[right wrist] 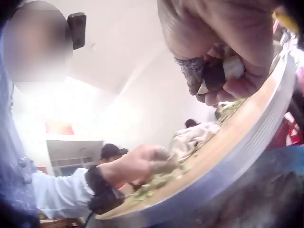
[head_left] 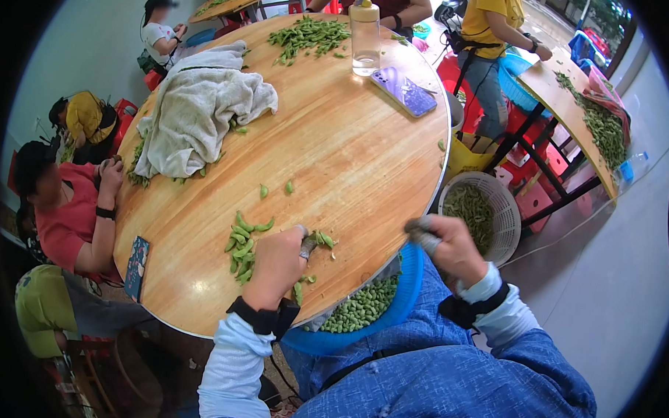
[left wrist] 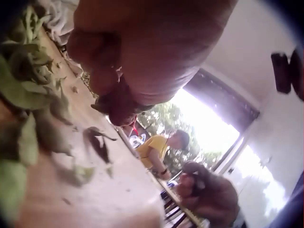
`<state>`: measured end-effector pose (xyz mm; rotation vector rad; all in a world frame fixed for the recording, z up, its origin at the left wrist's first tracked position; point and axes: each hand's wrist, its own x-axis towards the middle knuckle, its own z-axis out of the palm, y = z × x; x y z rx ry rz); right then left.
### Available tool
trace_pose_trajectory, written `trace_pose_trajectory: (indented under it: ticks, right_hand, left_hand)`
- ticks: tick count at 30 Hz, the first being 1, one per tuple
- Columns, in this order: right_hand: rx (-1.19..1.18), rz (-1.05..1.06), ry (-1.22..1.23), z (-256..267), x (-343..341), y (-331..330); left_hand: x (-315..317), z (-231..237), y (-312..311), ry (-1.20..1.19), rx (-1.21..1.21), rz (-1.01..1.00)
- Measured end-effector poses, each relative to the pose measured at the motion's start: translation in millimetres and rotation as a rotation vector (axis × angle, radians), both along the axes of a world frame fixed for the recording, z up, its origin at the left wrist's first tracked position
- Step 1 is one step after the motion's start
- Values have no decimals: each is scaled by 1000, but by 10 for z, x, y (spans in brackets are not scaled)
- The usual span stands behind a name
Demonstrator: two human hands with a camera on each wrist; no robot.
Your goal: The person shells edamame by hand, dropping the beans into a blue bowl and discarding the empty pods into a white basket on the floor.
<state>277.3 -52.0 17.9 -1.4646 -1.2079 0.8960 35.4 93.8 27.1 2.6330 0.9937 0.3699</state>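
Left hand (head_left: 276,260) — fingers bent at green pods (head_left: 324,239) on round table (head_left: 351,158), grip unclear; right hand (head_left: 455,248) — fingers curled near blue basin (head_left: 411,289), held item cannot be told

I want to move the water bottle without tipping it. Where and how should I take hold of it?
Around the middle of the bottle, below its lid, probably from the near left: it stands upright with fairly straight sides, and the phone lies close by on its near right.
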Motion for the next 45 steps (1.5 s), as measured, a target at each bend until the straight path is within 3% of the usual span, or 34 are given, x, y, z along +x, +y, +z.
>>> trace_pose_trajectory:
  ticks: [1, 4, 5, 8, 11, 15, 18, 21, 24, 27, 30, 33, 39, 42, 45]
  right_hand:
    - [-40, 96, 91, 20, -137, 61]
    - [-74, 265, 240, 84, -529, 268]
    - [-93, 309, 305, 107, -619, 335]
    - [-138, 448, 470, 157, -790, 511]
    - [-67, 647, 572, 83, -832, 635]
    - [-15, 669, 484, 83, -816, 621]
    - [20, 688, 439, 69, -772, 624]
    - [-5, 647, 477, 106, -757, 600]
    - [-49, 618, 559, 52, -765, 612]
    - [-55, 534, 569, 27, -817, 600]
    - [-18, 401, 425, 43, -822, 572]
    - [-53, 392, 360, 49, -785, 504]
    - [-123, 434, 425, 18, -920, 350]
    - [-138, 436, 415, 15, -934, 337]
    - [-145, 423, 412, 63, -931, 322]
  left_hand:
    - [-18, -3, -40, -73, -11, 30]
    - [-106, -88, -138, -562, -653, 197]
    - [-121, -27, -206, -616, -827, 273]
    - [-165, 1, -400, -736, -922, 209]
    - [-215, 56, -489, -667, -944, 229]
    - [-255, 89, -525, -568, -924, 246]
    - [-220, 60, -552, -641, -925, 168]
    - [-177, 238, -614, -799, -1283, 236]
    - [-235, 230, -598, -655, -1400, 215]
    - [-265, 67, -621, -738, -1518, 179]
    - [-325, -39, -623, -875, -1434, 231]
    - [-209, 37, -686, -799, -1022, 350]
    - [-166, 100, -774, -468, -512, 213]
    - [-172, 196, -791, -360, -487, 213]
    - [-237, 59, -769, -420, -549, 143]
